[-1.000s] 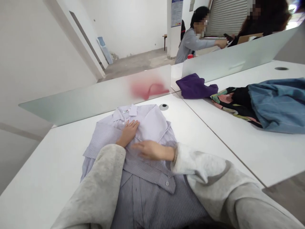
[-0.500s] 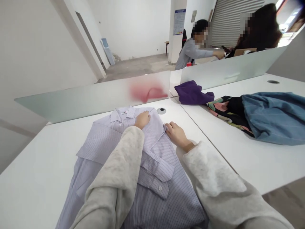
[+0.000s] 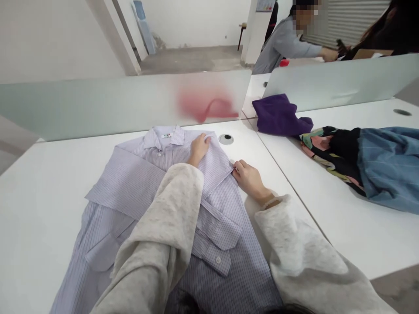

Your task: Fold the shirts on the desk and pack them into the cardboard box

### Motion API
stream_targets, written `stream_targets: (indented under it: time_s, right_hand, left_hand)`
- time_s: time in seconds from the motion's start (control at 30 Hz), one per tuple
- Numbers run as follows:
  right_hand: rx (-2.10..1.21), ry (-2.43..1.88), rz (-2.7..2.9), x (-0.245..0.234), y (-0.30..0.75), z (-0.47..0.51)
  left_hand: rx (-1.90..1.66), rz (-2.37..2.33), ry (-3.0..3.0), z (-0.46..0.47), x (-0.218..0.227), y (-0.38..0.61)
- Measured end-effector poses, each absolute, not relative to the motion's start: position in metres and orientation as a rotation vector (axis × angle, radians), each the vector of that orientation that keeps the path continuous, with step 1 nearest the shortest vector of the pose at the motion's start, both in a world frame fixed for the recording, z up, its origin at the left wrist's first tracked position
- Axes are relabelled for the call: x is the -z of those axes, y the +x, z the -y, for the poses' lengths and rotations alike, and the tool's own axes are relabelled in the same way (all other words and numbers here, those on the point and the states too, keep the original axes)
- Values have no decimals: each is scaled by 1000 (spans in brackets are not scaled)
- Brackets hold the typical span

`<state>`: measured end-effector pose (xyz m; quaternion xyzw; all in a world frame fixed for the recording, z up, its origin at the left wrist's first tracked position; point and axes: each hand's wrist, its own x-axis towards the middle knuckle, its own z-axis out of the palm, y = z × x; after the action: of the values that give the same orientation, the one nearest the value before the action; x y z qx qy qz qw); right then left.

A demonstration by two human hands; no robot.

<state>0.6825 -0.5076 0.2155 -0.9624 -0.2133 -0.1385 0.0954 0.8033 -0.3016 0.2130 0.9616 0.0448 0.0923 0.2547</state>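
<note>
Your left hand (image 3: 199,147) lies flat, fingers spread and extended, pressing on the striped shirt (image 3: 140,174); it clasps nothing. The collar (image 3: 165,135) sits just beside its fingertips, on the thumb side.

Your right hand (image 3: 249,179) is closed, thumb and fingertips pinched on the shirt's folded edge, which meets the table (image 3: 39,196) directly at the grip. The shirt lies front-up and flat on the table, spreading from both hands back toward you. One sleeve is folded across the chest under your left forearm, and its buttoned cuff (image 3: 218,257) lies nearer you than either hand.

A round cable grommet (image 3: 225,139) sits between and just beyond your two hands. A purple cloth (image 3: 278,115) and a blue garment (image 3: 389,161) lie well apart, outboard of your right hand.
</note>
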Motion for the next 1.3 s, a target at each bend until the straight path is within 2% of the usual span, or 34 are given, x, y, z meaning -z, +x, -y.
stream_targets:
  time_s: [0.17, 0.4, 0.73, 0.87, 0.93, 1.1, 1.3]
  right_hand:
    - [526, -2849, 515, -211, 684, 510]
    - [496, -2700, 816, -215, 690, 506]
    - [407, -2842, 516, -215, 697, 499]
    - [346, -2890, 472, -217, 694, 500]
    - [314, -2919, 438, -218, 694, 500]
    - [276, -2962, 414, -217, 694, 499]
    - [246, -2786, 435, -215, 696, 501]
  left_hand:
    - [-288, -132, 2501, 299, -214, 806]
    - [-375, -61, 2338, 302, -210, 808]
    - [-415, -104, 1884, 294, -204, 819]
    - [-622, -200, 2011, 289, -210, 816]
    - [-676, -96, 2206, 290, -214, 809]
    - [-340, 459, 2647, 308, -214, 794]
    - [-210, 563, 2704, 312, -200, 794]
